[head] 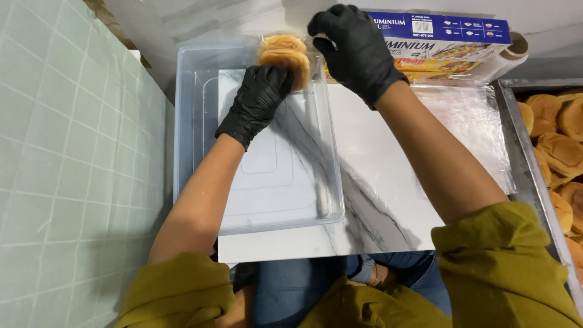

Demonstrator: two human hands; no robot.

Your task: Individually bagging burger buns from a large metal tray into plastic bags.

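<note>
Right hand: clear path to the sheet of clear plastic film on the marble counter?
Probably yes. The right hand hovers beside the wrapped buns, and the plastic film lies uncovered just right of its forearm.

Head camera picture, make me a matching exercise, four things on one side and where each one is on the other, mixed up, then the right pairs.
Things:
1. wrapped buns
2. clear plastic tray
3. foil box
4. metal tray of loose buns

Places:
A. far right edge of the picture
B. along the back wall, behind the sheet of cling film
C. on the marble counter, next to the tiled surface
D. at the far end of the clear tray, under the left hand and close to the right hand

Pairs: 1-D, 2-C, 3-B, 4-A
</note>
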